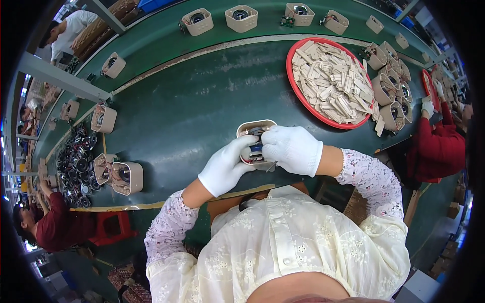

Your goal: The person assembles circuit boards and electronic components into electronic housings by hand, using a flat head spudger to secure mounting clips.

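A beige plastic speaker housing (pixel 243 128) sits on the green bench close in front of me, its open side up. Dark round and blue parts (pixel 256 144) show inside it. My left hand (pixel 226 164), in a white knit glove, grips the housing at its left wall, the thumb over the rim. From the right my right hand (pixel 293 147), gloved too, reaches over the opening with its fingers curled together. Those fingertips are at the inner parts, and what they pinch is hidden by the glove.
A red round tray (pixel 290 76) heaped with beige strips (pixel 331 81) stands at the far right, beside several stacked housings (pixel 391 116). At left are two housings (pixel 127 178) and a pile of black speaker drivers (pixel 78 161). More housings line the far belt (pixel 166 38). Co-workers sit either side.
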A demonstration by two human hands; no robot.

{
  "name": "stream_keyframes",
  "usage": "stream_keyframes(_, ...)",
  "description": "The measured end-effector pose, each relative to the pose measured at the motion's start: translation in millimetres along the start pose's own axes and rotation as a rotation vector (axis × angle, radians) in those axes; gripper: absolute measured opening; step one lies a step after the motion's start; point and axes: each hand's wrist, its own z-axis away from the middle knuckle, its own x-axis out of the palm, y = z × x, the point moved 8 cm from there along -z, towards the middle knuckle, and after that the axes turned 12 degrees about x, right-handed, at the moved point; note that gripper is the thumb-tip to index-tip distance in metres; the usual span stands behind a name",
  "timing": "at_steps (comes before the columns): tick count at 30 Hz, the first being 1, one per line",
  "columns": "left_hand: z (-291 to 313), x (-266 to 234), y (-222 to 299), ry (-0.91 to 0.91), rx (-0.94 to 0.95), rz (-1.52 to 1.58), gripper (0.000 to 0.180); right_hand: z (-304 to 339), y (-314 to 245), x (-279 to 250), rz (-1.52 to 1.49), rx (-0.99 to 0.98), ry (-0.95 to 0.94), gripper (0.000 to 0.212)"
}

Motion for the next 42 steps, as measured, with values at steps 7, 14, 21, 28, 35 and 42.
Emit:
stream_keyframes(7, 23.4, 10.2, -18.0, 0.269, -0.245, 0.674, 0.061, 1.1, -6.1, 5.0, -0.025, -0.033, 0.039, 0.007)
stream_keyframes(14, 10.2, -11.2, 50.3, 0.098, 0.216, -0.542, 0.030, -6.4, -6.0, 7.1, 0.014, 0.069, -0.093, 0.005)
stream_keyframes(21, 21.9, -5.8, 46.6, 0.305, 0.259, -0.312, 0.026, -8.6, 11.0, 9.7, -0.198, 0.186, -0.199, 0.013)
stream_keyframes(28, 10.5, -3.8, 39.2, 0.013, 0.135, -0.580, 0.038, -11.0, 2.3, 11.0, -0.045, 0.114, -0.291, 0.009)
stream_keyframes(35, 9.5, -1.7, 38.0, -0.019, 0.257, -0.544, 0.036, -9.5, 3.8, 7.5, -0.076, 0.116, -0.232, 0.007)
stream_keyframes(42, 4.3, 0.1, 45.3, -0.063, 0.302, -0.612, 0.033, -7.4, -3.8, 9.2, -0.023, 0.132, -0.298, 0.012)
